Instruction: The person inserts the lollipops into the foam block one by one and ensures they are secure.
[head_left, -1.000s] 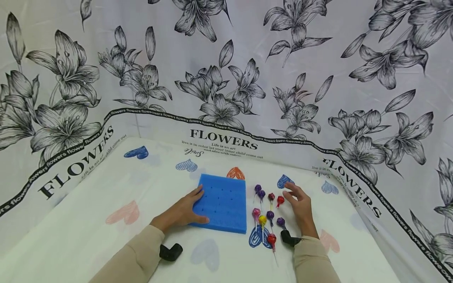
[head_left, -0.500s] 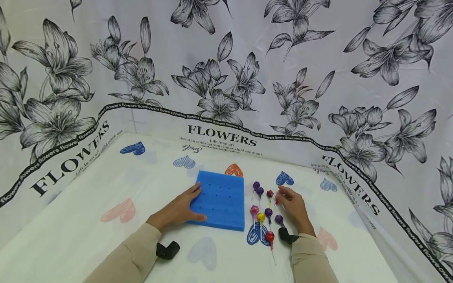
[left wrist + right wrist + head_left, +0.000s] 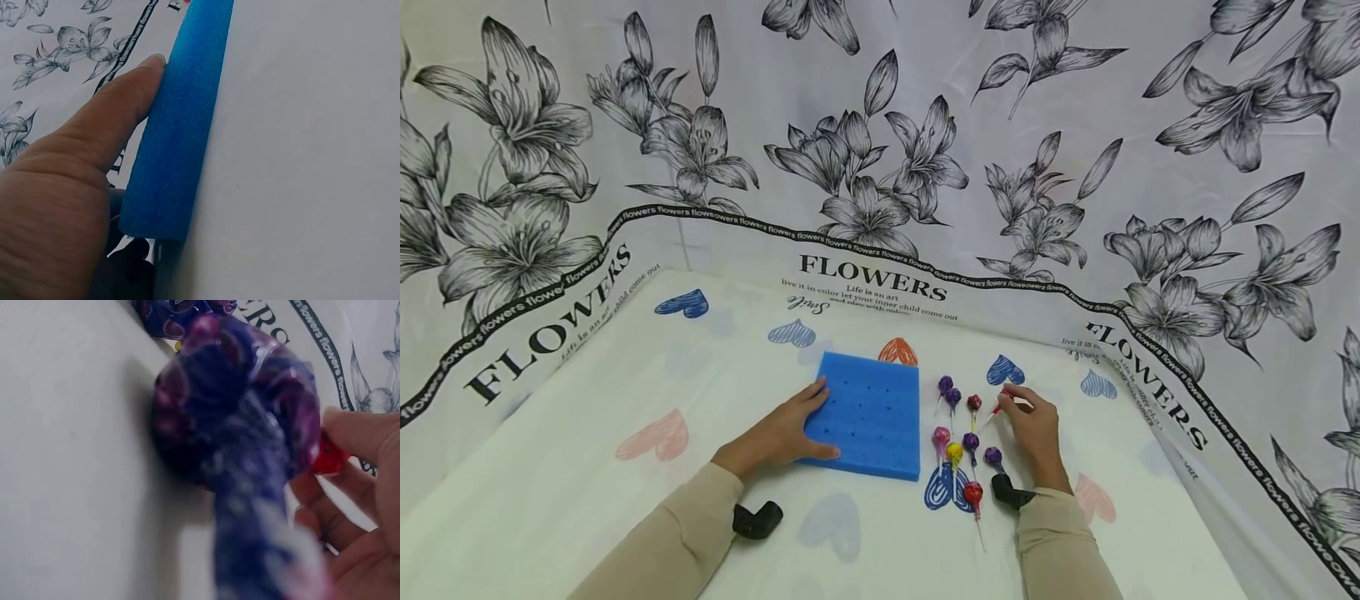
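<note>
Left hand (image 3: 777, 435): spread against the left edge of the blue block (image 3: 868, 425); light pressure should steady it.
Right hand (image 3: 1036, 423): right of block, pinching red lollipop (image 3: 329, 457); firmness should prevent twisting.

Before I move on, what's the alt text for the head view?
A person's right hand pinches a red lollipop beside other lollipops on a white heart-print cloth; the left hand rests at the edge of a blue foam block with small holes.

head: forward, down | left wrist: close, shares head's blue block (image 3: 175, 144) | right: seemingly closer
</note>
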`<state>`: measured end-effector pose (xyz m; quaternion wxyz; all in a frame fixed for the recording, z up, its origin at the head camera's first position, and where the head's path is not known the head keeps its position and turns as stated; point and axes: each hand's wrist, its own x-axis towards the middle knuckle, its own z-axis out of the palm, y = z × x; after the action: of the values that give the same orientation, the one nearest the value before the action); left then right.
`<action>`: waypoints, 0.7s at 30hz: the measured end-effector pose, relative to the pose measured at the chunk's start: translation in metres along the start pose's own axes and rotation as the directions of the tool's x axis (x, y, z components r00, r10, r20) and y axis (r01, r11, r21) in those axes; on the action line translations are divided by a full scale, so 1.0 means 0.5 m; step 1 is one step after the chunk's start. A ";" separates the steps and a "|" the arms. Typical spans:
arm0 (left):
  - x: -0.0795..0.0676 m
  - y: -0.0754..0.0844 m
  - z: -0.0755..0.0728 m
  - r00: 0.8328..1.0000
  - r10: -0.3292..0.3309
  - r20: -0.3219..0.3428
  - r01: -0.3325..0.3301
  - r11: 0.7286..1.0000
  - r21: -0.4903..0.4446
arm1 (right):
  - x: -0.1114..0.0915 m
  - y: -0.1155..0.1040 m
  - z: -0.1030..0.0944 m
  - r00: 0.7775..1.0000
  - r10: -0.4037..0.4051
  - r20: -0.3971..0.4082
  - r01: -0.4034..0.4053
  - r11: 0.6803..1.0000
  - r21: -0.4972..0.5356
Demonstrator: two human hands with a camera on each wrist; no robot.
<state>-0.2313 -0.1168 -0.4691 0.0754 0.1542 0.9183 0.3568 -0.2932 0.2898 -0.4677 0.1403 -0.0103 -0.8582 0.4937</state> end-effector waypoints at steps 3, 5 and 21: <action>-0.002 0.000 -0.001 1.000 0.006 0.002 -0.006 1.000 -0.013 | 0.003 -0.009 -0.003 0.998 -0.011 -0.054 0.016 0.995 0.101; -0.004 -0.002 -0.001 1.000 0.008 0.003 -0.008 1.000 -0.014 | 0.003 -0.018 -0.006 0.997 0.002 -0.082 0.010 0.989 0.147; -0.004 0.002 -0.008 1.000 0.013 0.004 -0.013 1.000 -0.024 | -0.025 -0.180 -0.069 0.964 -0.042 -0.264 0.157 0.889 0.430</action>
<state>-0.2302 -0.1193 -0.4654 0.0769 0.1600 0.9127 0.3679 -0.2617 0.2706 -0.3779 0.2701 0.0050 -0.6969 0.6644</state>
